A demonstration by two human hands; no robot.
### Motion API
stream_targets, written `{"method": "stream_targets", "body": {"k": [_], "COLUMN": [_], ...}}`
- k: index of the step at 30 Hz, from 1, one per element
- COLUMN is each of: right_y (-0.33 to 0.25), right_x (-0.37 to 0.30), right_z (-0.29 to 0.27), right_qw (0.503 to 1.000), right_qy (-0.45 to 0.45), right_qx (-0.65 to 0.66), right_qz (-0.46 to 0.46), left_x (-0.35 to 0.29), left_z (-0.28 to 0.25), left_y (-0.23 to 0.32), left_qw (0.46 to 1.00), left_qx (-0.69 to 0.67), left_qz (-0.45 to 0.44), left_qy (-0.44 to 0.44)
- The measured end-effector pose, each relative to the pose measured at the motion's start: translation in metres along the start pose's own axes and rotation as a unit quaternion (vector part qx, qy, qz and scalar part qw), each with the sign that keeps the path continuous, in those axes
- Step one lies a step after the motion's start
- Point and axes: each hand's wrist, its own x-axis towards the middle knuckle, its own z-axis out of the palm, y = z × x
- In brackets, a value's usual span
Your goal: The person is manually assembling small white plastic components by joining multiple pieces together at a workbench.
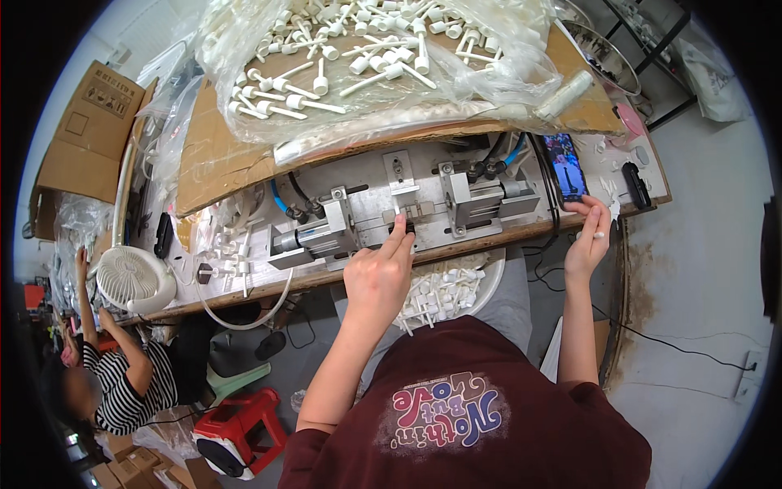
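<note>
My left hand [377, 277] is over the middle of a metal clamping fixture [419, 213], its index finger stretched to a short white stem [397, 208]. The other fingers curl underneath, so whatever they grip is hidden. At the right, my right hand [590, 240] has a small white plastic piece [599, 235] poking out between its curled fingers. Its fingertips touch the lower end of a phone [564, 169] with a lit screen. Two pneumatic cylinders, the left one [314, 232] and the right one [489, 200], flank the fixture.
A plastic-lined cardboard sheet [220, 167] above the fixture bears many white stemmed caps [383, 61]. A white basin [491, 285] of similar parts rests at my lap. Leftward are a white fan [136, 279], a red stool [240, 428] and another person in a striped shirt [134, 387].
</note>
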Motion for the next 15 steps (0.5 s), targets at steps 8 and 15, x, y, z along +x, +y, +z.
{"method": "stream_targets", "body": {"k": [8,15], "right_y": [0.045,0.058], "right_x": [0.021,0.035], "right_z": [-0.022,-0.022], "right_qw": [0.996,0.990], "right_qy": [-0.004,-0.046], "right_qx": [-0.084,-0.131], "right_qz": [0.037,0.006], "left_x": [0.002,-0.003], "left_z": [0.001,0.000], "left_y": [0.001,-0.004], "left_qw": [1.000,0.999], "left_qx": [0.011,-0.044], "left_qz": [0.003,-0.008], "left_qy": [-0.003,-0.004]}}
